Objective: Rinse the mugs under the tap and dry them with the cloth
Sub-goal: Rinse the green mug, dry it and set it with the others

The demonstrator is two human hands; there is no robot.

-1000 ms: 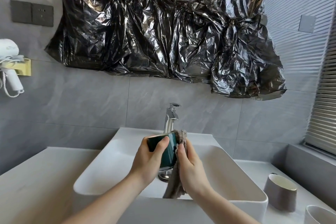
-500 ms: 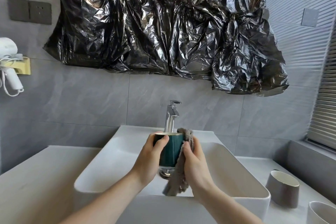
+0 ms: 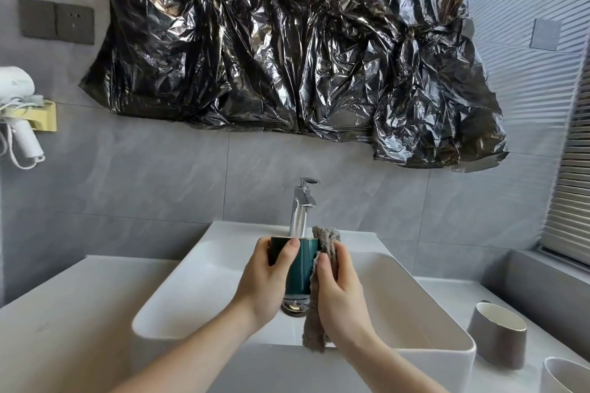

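Tilted a second ago, the mug [image 3: 300, 265] now stands upright at lower centre, over the sink [image 3: 178, 303]. Left hand [image 3: 266, 281] grips it; right hand [image 3: 340, 293] presses the cloth [image 3: 325, 241] to its side: drying seems underway, two mugs wait lower right.

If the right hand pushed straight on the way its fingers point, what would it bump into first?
Likely nothing new: the right hand already presses the cloth against the green mug. Past those stands the tap, though depth is unclear.

Your left hand [image 3: 266, 277] wraps the green mug [image 3: 300, 268]; your right hand [image 3: 340, 293], at its 3 o'clock, presses the cloth [image 3: 325, 241] against it.
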